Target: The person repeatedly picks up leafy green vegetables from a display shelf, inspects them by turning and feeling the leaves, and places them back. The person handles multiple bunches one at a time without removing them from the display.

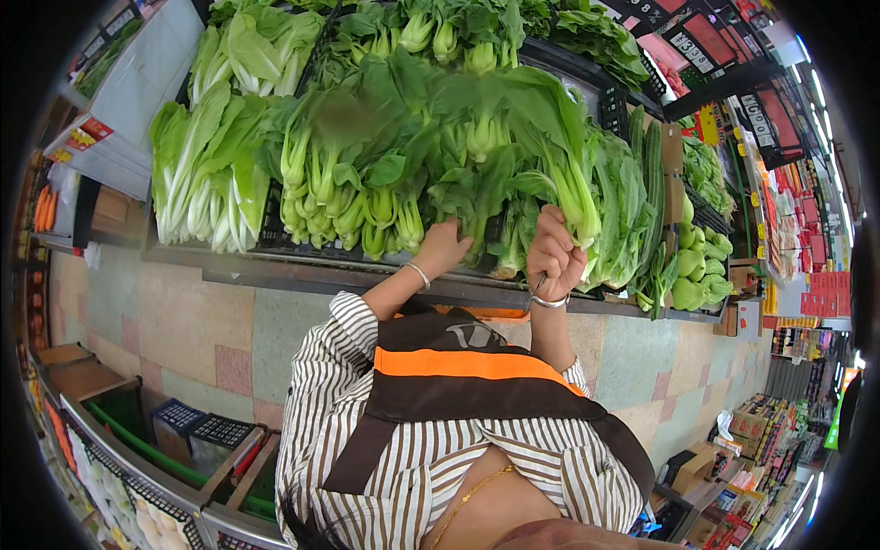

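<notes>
My right hand (555,256) holds a head of bok choy (572,185) upright by its pale base, leaves pointing up and left. The thin handle of a small metal tool (535,292) also shows at this palm; its working end is hidden. My left hand (447,245) reaches to the front of the display, at the leaves of another bok choy (474,196); its fingertips are partly hidden, so its grip is unclear. Left of it, stacked bok choy (330,199) lies with stems facing me. A romaine-like leafy lettuce (619,206) is right of my right hand.
Pale-stemmed leafy greens (206,179) fill the display's left part. Long green gourds (650,172) and chayotes (689,275) are at the right. The dark display edge (330,268) runs before me. Behind me are crates (220,430) and a metal-edged counter (130,454); stacked goods stand at right.
</notes>
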The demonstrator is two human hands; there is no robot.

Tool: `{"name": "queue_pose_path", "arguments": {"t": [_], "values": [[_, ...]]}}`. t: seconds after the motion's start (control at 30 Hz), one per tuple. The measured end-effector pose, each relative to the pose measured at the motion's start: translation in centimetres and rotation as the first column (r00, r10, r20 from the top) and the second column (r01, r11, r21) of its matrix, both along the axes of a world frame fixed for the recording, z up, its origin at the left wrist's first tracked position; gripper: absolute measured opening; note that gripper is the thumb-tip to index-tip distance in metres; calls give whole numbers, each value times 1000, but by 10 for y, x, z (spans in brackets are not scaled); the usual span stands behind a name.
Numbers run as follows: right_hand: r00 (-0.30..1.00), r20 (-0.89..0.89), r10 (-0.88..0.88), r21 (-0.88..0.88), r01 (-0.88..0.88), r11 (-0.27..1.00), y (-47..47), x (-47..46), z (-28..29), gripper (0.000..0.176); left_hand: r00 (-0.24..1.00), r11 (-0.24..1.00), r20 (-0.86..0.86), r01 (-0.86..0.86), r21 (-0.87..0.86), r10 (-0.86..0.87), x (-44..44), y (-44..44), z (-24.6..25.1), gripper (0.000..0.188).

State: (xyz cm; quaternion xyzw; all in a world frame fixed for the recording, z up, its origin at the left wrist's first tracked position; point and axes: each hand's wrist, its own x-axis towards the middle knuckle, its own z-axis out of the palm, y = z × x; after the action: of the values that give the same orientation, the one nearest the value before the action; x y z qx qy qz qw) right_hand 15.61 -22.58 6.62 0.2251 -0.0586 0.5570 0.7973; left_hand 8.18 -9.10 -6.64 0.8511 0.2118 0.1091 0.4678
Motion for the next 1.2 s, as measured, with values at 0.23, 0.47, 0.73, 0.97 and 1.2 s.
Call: {"name": "queue_pose_path", "arguments": {"t": [0.23,0.47,0.73,0.97,1.2], "values": [[978,208,9,-86,9,996,7,2,-6,27,941,972,-256,234,23,-220,-20,3,47,41],[640,750,169,-552,462,694,0,-7,-17,29,781,104,624,623,-775,-27,-46,36,82,70],[-269,823,501,-14,871,491,4,-22,-22,20,799,-44,592,598,-800,105,-51,38,63,66],[-583,745,324,332,745,578,15,-40,-26,21,832,-292,382,512,-808,402,-48,36,45,48],[-539,778,321,330,787,521,13,-44,-30,21,691,-387,587,723,-573,422,-40,37,32,40]]}}
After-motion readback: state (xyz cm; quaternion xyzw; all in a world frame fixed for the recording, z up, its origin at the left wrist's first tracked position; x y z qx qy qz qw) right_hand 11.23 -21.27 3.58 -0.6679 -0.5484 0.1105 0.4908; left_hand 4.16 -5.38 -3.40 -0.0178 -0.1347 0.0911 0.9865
